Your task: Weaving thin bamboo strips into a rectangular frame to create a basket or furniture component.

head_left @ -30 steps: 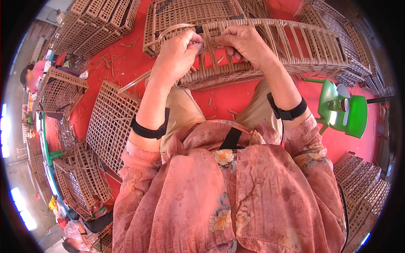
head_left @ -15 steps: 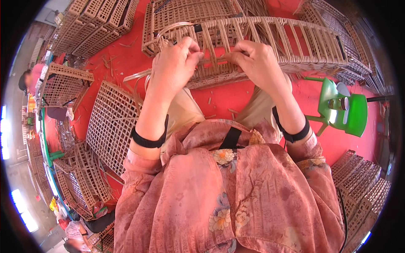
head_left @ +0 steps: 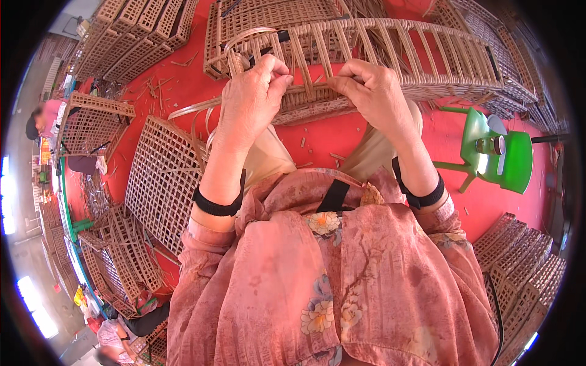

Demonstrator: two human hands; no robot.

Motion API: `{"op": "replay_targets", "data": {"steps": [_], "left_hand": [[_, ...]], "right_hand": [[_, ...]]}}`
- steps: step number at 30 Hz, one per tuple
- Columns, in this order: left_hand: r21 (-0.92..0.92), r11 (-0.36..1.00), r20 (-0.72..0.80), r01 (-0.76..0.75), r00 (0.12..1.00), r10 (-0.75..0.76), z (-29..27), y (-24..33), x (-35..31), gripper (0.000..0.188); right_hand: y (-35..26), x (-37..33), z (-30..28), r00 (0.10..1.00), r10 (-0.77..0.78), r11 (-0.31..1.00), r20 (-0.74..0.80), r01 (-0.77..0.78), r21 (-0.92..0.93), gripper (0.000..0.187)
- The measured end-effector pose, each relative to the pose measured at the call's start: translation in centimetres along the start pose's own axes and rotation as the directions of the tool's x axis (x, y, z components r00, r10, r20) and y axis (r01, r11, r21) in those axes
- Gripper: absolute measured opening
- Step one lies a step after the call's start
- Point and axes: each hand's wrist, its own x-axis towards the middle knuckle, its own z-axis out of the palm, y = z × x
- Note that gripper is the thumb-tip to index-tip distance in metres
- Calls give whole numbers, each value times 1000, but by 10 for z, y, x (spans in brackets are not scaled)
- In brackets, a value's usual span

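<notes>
A long woven wicker panel (head_left: pixel 427 78), with upright ribs and a thick braided edge, lies across in front of my knees. My left hand (head_left: pixel 256 91) is closed in a pinch at its near edge, beside the ribs. A little to the right, my right hand (head_left: pixel 372 88) also pinches at that edge, thumb and forefinger together. The wicker strand at the fingertips is mostly hidden by the fingers. Between the hands a rib (head_left: pixel 303 70) runs down to the edge. Loose wicker strands (head_left: pixel 194 108) bend out to the left, past my left wrist.
Woven baskets (head_left: pixel 131 43) are stacked at far left, with more wicker panels (head_left: pixel 165 177) on the red floor (head_left: pixel 311 146). A green chair (head_left: pixel 516 161) at right carries a jar (head_left: pixel 488 146). More basketwork (head_left: pixel 519 256) stands at lower right. Other people sit along the left side.
The near edge of the wicker panel has shifted slightly between my hands, covering the red gap seen there before. Both hands stay pinched, their fingertips a little farther apart.
</notes>
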Motion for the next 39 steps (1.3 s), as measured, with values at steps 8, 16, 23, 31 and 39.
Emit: {"op": "replay_targets", "data": {"steps": [8, 16, 23, 31, 39], "left_hand": [[5, 999, -27, -39, 999, 39, 1, -2, -1, 17], [2, 1000, -24, -26, 999, 26, 1, -1, -1, 16], [-3, 999, -22, -40, 999, 40, 0, -2, 3, 15], [-288, 897, -86, -336, 942, 325, 3, 12, 33, 20], [-713, 668, 322, 213, 946, 43, 0, 32, 48, 22]], "right_hand": [[2, -1, 4, 999, -32, 999, -26, 31, -8, 17], [4, -1, 5, 999, -36, 999, -35, 36, -16, 19], [4, 1, 2, 997, -60, 997, -49, 57, -50, 18], [-13, 25, -42, 993, -97, 995, -71, 98, -2, 18], [2, 65, -43, 996, 86, 991, 22, -88, 100, 30]]}}
